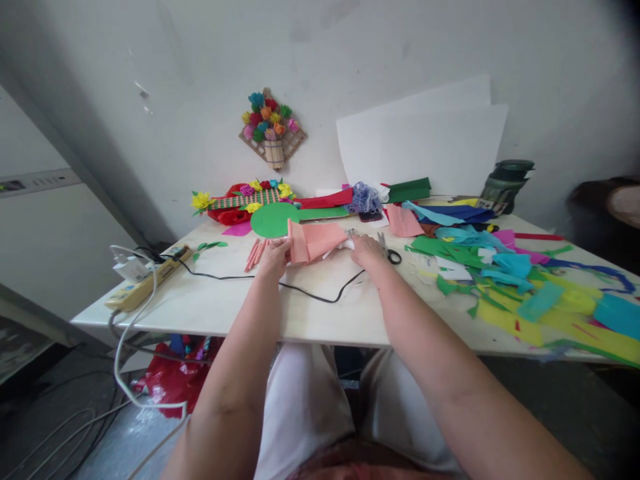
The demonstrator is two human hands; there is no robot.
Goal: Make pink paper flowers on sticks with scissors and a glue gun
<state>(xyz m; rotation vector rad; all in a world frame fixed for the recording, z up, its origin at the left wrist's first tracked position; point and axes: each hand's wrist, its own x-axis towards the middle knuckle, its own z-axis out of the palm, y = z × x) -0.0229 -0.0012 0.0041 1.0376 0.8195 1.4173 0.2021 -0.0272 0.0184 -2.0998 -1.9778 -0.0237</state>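
A folded sheet of pink crepe paper [316, 240] lies on the white table [280, 313] in front of me. My left hand [274, 256] pinches its left edge. At its right end, my right hand [366, 252] rests with fingers curled on the paper's corner. Several rolled pink paper strips [256, 254] lie just left of my left hand. Black-handled scissors [390, 252] sit directly right of my right hand. A black cable [320, 297] runs across the table between my forearms.
A heap of coloured paper scraps [525, 287] covers the right side. A green paper disc [274, 220], paper flowers [245, 200], a power strip [145, 283] with cables, a dark jar [507, 183] and white sheets [425, 143] stand around. A red bag [170, 380] lies under the table.
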